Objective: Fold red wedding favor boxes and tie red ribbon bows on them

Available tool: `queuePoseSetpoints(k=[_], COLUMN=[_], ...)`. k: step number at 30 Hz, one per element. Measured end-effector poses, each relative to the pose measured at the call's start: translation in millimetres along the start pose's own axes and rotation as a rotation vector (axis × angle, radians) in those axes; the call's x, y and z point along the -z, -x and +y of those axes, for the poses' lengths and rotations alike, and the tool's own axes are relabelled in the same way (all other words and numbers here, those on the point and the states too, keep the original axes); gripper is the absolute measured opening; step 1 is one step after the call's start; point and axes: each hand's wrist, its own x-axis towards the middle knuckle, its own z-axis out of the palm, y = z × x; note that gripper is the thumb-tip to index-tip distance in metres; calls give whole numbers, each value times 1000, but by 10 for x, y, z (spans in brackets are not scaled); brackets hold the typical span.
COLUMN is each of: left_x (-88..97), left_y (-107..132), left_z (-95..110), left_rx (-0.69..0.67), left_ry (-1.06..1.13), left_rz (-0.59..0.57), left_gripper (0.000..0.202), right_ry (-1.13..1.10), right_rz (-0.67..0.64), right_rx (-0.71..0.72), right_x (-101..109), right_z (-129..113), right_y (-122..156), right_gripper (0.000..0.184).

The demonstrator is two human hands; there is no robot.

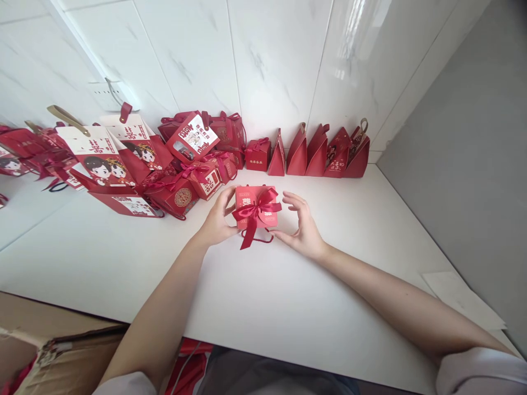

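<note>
A small red gift box with a dark red ribbon bow stands on the white table, near the middle. My left hand grips the box's left side with thumb and fingers. My right hand is just right of the box, fingers spread and curved; its thumb tip rests by the lower right corner of the box.
A row of red triangular boxes and a small red cube box line the tiled wall. A heap of red gift bags and boxes lies at the back left. A cardboard carton sits below the table's near edge.
</note>
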Motion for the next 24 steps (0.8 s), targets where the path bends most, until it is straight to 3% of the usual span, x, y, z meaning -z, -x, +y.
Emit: queuePoseSetpoints(k=[2, 5, 9, 13, 17, 20, 22, 24], left_x=[-44, -101, -144, -117, 26, 164, 224, 244], left_y=[0, 2, 6, 6, 8, 13, 12, 6], left_z=[62, 140, 179, 192, 195, 168, 146, 145], left_rx=[-1, -2, 1, 45, 146, 213, 229, 228], left_ry=[1, 2, 9, -15, 8, 70, 113, 121], left_rz=[-31, -83, -113, -148, -284, -381, -300, -128], left_gripper=[91, 89, 88, 90, 98, 82, 61, 37], right_ry=[-120, -234, -286, -260, -230, -228, -243, -299], right_rz=[-70, -180, -251, -226, -217, -258, -297, -329], right_rx=[-112, -202, -211, -178, -161, -167, -172, -159], right_x=[-45, -67, -53, -56, -68, -57, -35, -8], right_z=[42, 123, 179, 212, 249, 237, 210, 176], right_y=[6, 17, 32, 37, 30, 23, 18, 13], right_gripper=[104, 117, 112, 108, 106, 105, 104, 98])
